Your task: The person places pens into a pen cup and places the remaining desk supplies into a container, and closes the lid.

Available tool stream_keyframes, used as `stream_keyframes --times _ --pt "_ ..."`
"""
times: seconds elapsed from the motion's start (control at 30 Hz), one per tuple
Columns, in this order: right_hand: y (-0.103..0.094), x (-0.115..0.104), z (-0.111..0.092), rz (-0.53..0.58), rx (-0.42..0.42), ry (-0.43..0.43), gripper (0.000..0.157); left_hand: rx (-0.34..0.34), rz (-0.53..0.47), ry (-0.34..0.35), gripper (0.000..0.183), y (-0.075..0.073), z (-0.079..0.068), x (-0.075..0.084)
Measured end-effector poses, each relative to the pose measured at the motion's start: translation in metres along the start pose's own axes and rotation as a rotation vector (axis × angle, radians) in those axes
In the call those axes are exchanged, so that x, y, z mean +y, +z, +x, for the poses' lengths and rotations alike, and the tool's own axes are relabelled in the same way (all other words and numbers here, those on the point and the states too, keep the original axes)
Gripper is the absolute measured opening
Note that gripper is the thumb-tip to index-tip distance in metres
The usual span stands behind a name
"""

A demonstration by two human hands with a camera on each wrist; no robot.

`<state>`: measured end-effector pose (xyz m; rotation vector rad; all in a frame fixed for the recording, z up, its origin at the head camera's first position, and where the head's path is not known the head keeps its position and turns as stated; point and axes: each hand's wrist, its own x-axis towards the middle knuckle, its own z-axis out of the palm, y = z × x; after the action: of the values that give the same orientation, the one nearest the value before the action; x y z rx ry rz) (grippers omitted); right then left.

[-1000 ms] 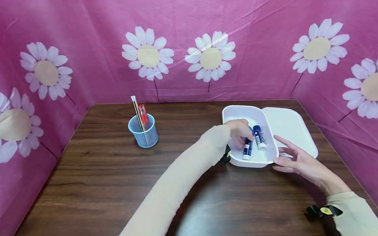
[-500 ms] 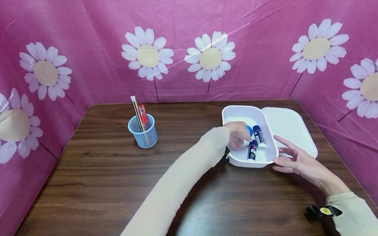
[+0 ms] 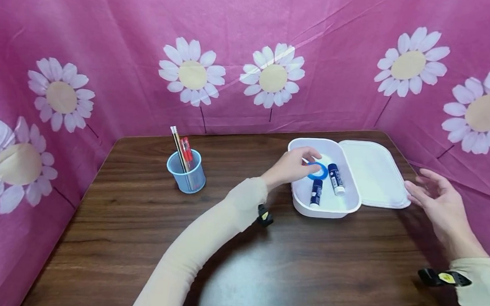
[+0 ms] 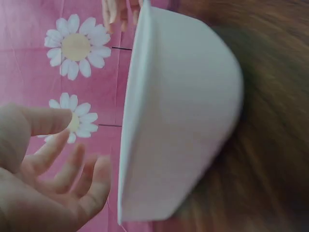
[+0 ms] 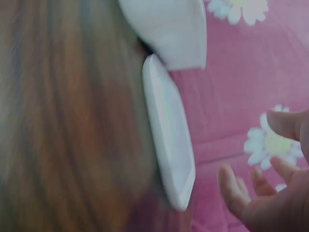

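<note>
My left hand [image 3: 292, 166] hovers over the left rim of a white plastic box [image 3: 325, 213], fingers loosely bent. Nothing shows between the fingers of the left hand [image 4: 58, 181] in the left wrist view. Inside the box lie a blue ring like a tape roll [image 3: 324, 175] and two dark blue glue sticks, one leaning near the right wall [image 3: 336, 179], one nearer the front [image 3: 316, 193]. The thumb overlaps the ring in the head view. My right hand [image 3: 445, 209] is held spread beside the right edge of the white lid [image 3: 376, 175], holding nothing.
A light blue mesh cup [image 3: 190, 180] with pencils [image 3: 179, 146] and a red item [image 3: 186, 148] stands left of the box on the brown wooden table [image 3: 238, 265]. Behind rises a pink cloth [image 3: 230, 114] with printed daisies.
My left hand has risen out of the box and drawn left, leaving the blue ring and glue sticks inside. My right hand has left the box's rim and moved right past the lid.
</note>
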<state>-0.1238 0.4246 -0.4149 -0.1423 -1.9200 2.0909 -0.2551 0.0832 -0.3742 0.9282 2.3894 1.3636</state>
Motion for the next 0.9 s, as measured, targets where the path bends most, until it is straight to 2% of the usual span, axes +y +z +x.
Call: stream_keyframes --times 0.07,0.13,0.2,0.27,0.37,0.43,0.5,0.67,0.9 --pt "-0.009 0.003 0.0 -0.159 0.067 0.046 0.062 0.058 -0.013 -0.006 0.034 -0.004 -0.011 -0.01" --pt "-0.017 0.006 0.001 -0.376 0.098 0.108 0.075 0.093 -0.012 -0.047 0.041 -0.007 -0.022 -0.021" --pt "-0.024 0.01 0.002 -0.566 0.092 0.165 0.09 0.106 -0.019 -0.105 0.051 -0.007 -0.03 -0.03" --pt "-0.03 0.012 0.005 -0.692 0.056 0.204 0.1 0.095 -0.08 -0.168 0.062 -0.006 -0.037 -0.038" --pt "-0.036 0.016 0.008 -0.742 -0.005 0.243 0.108 0.062 -0.25 -0.24 0.074 -0.003 -0.043 -0.045" --pt "-0.038 0.018 0.01 -0.757 -0.039 0.261 0.11 0.041 -0.376 -0.273 0.075 -0.001 -0.045 -0.047" --pt "-0.039 0.019 0.012 -0.781 -0.062 0.27 0.111 0.024 -0.455 -0.287 0.073 0.001 -0.045 -0.049" --pt "-0.039 0.022 0.014 -0.876 -0.076 0.255 0.109 -0.001 -0.508 -0.276 0.067 0.005 -0.045 -0.049" --pt "-0.041 0.024 0.018 -0.972 -0.109 0.215 0.09 -0.005 -0.545 -0.282 0.066 0.007 -0.044 -0.049"
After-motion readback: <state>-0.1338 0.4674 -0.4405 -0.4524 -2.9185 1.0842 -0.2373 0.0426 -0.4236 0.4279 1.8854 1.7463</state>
